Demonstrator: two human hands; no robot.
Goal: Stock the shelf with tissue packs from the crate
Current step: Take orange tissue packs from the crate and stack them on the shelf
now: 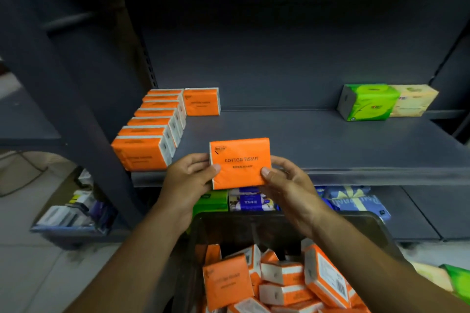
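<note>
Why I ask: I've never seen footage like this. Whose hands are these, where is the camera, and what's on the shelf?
There is no machine: a person works with bare hands, and the one picture comes from a camera worn on their head, looking forward and down. The left hand and right hand together hold an orange pack marked COTTON TISSUE, thumbs on its front. On the shelf, a row of orange packs stands at the left, with a single pack beside its far end; a green pack and a cream pack sit far right. Below, the dark crate holds loose packs in a jumble.
</note>
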